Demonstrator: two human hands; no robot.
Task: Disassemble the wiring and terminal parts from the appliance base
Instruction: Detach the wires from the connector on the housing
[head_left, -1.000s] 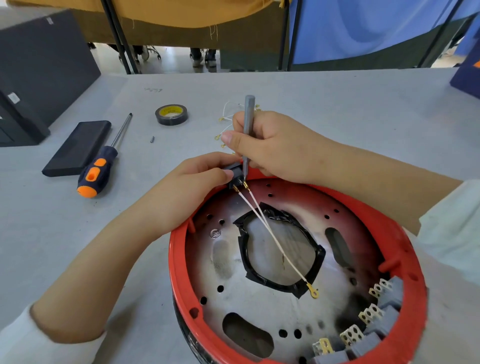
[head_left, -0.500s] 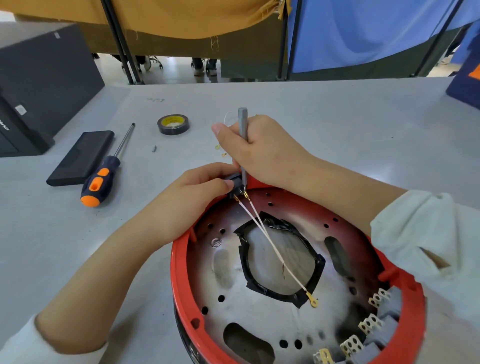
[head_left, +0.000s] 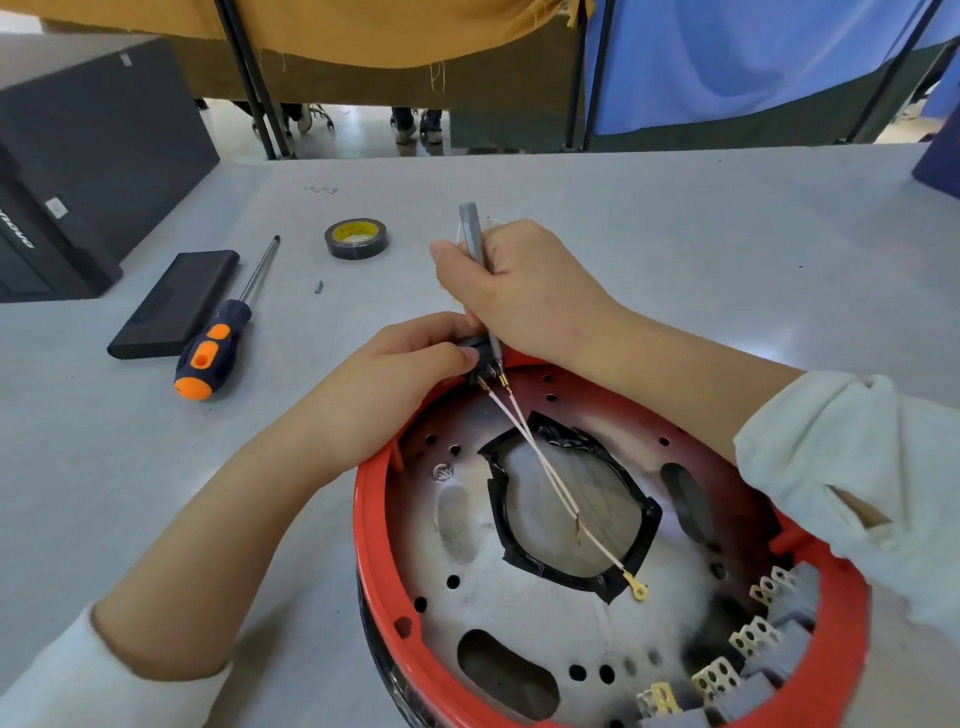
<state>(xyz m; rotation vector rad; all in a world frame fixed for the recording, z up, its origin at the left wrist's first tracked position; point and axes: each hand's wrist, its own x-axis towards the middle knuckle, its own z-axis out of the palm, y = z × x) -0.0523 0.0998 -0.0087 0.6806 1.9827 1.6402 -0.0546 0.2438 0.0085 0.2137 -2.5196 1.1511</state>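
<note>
Barely anything has shifted since a second ago; only the view sits a bit higher. Left hand (head_left: 410, 364) pinches the black switch (head_left: 480, 353) at the red base (head_left: 374, 545) rim, right hand (head_left: 524, 291) fingers wrapped round a thin grey screwdriver (head_left: 475, 244), tip at the terminals. Best to keep the switch pinned and pry each white wire (head_left: 540, 457) connector gently, not yanking.

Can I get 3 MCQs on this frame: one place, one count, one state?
1. Where does the orange-and-navy screwdriver lie?
A. inside the red base
B. on the table, left of the base
C. in the right hand

2. How many white wires run from the black terminal block?
A. two
B. four
C. none

3. What is the right hand doing?
A. resting flat
B. holding the tape roll
C. gripping a slim grey tool

Key: 1 B, it lies beside the black case; 2 A, two leads cross the base; 3 C, fingers curl round its shaft.
</note>
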